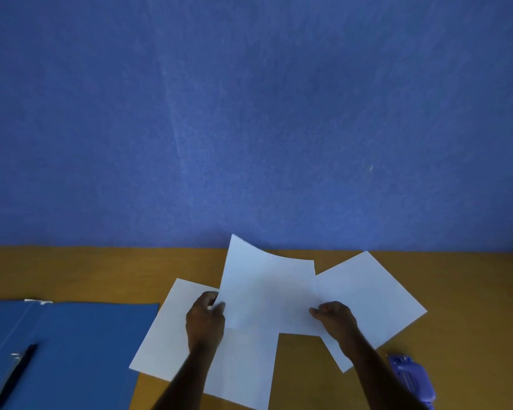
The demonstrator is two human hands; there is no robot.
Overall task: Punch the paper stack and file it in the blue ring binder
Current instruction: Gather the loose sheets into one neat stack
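Note:
Three white sheets lie spread on the wooden table [71, 270]. The middle sheet [267, 291] is lifted off the table and bends at its far edge. My left hand [206, 321] pinches its left edge, and my right hand [336, 319] pinches its right edge. A second sheet [166, 335] lies flat under my left arm, and a third sheet [370, 294] lies flat at the right. The blue ring binder [80, 350] lies open at the lower left, with a black clip bar [17, 374] inside. A purple hole punch [410, 375] sits at the lower right.
A blue wall [249, 113] rises straight behind the table's far edge. Bare wood shows at the far left and far right of the table.

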